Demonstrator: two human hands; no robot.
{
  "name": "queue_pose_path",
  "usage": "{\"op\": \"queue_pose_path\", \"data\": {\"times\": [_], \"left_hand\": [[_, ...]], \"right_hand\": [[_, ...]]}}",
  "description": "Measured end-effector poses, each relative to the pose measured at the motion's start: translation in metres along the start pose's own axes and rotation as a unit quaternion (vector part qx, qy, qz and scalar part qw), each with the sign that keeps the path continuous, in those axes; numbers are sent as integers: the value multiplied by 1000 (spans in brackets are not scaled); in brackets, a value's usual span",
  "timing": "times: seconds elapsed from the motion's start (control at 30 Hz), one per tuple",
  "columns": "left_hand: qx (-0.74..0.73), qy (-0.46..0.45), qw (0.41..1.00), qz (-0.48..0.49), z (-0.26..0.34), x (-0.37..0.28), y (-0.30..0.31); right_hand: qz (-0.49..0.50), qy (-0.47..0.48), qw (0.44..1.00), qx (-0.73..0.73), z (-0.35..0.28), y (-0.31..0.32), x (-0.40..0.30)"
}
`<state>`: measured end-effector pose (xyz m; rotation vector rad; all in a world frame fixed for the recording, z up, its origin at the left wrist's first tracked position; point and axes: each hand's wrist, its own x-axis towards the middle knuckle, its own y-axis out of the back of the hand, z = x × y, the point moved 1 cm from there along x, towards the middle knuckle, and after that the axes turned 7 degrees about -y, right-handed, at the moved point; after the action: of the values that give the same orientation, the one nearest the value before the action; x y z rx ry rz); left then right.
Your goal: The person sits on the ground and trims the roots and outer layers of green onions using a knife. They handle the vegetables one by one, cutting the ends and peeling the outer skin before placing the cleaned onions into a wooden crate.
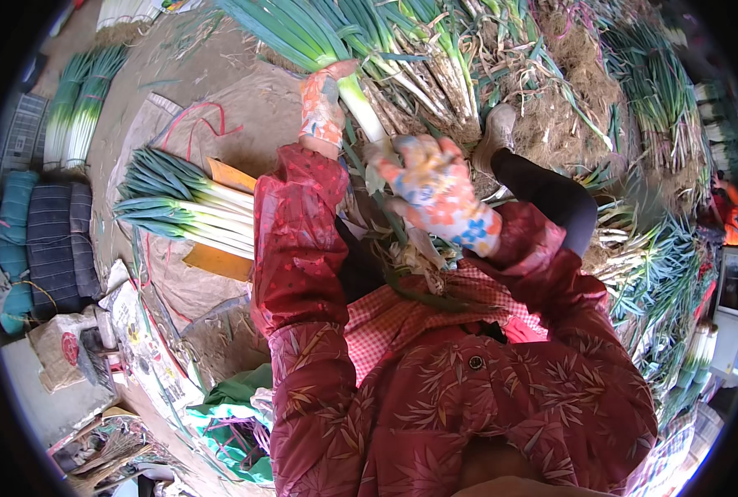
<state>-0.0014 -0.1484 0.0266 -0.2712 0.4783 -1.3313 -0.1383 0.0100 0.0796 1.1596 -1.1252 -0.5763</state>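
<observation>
My left hand [323, 102], in a floral-print glove, grips a large green onion [361, 107] where its white shank turns to green leaf. The leaves fan up to the top of the view, and the white end slants down toward my right hand [434, 186]. That hand wears a matching glove, its fingers at the lower end of the shank beside a pale loose strip of outer skin [376, 166]. Blur hides whether they pinch it. Stripped leaves and skins [421, 248] lie in my lap. Left of my forearm rests a pile of cleaned green onions [188, 202].
Untrimmed green onions with soil on them [437, 81] are heaped ahead, near my shoe [499, 127]. More bundles [655, 99] stand at the right. A sack sheet [244, 118] with red ties covers ground at the left. Rolled quilts [55, 245] and a green bag [235, 404] lie farther out.
</observation>
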Motion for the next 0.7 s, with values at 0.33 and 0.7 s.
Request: {"op": "queue_pose_path", "data": {"times": [0.33,0.7], "left_hand": [[-79,26,993,-80,-18,21,-10],[-153,36,986,-55,6,18,11]], "right_hand": [[-70,181,912,360,25,-47,-40],[-414,-84,629,653,80,19,-101]]}}
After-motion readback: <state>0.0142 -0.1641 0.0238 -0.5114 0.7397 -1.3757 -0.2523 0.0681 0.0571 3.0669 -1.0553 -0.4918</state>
